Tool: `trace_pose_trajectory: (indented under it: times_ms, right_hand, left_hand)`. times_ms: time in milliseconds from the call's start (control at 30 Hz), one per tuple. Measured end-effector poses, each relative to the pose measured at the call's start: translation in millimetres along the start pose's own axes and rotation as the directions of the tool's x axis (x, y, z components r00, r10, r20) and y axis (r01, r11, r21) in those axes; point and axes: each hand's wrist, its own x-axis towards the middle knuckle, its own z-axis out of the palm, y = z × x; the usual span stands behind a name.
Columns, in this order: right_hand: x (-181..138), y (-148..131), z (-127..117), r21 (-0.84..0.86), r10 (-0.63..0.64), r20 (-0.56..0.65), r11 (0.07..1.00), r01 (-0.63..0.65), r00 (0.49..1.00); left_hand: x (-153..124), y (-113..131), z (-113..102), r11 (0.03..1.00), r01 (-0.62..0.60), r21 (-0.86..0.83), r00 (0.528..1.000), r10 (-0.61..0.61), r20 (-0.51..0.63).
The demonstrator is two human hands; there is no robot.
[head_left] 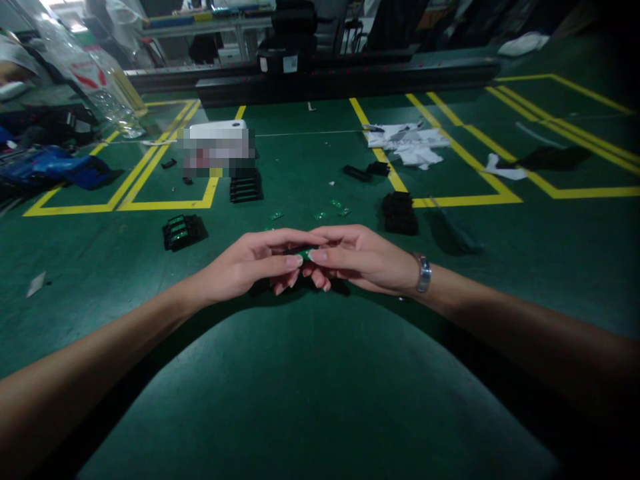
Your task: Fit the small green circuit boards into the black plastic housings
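Observation:
My left hand [255,261] and my right hand [360,257] meet over the middle of the green table [320,387]. Both are closed, fingertips pinched together on a small black holder with a green circuit board [301,253], mostly hidden by my fingers. A silver watch [423,272] is on my right wrist. Several small green boards [336,207] lie loose just beyond my hands.
Black trays [183,231] holding green boards sit at the left. A stack of black trays [245,186] lies farther back, another black stack [399,212] to the right. White crumpled sheets [409,143] lie at the back right. Clear plastic bags [95,80] and blue items [55,170] are far left. Yellow tape lines [465,200] mark the table.

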Motion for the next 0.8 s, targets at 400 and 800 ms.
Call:
trace_pose_trajectory:
  times_ms: [400, 800]
  right_hand:
    - [-0.2, -0.6, 0.1, -0.002, 0.007, -0.008, 1.0, -0.007, 1.0]
    - [-0.6, 0.2, -0.3, -0.009, 0.004, -0.008, 1.0, -0.004, 1.0]
  left_hand:
    - [0.2, 0.8, 1.0, 1.0, -0.008, -0.01, 1.0, 0.008, 0.01]
    - [0.0, 0.5, 1.2, 1.0, -0.008, 0.009, 1.0, 0.008, -0.004]
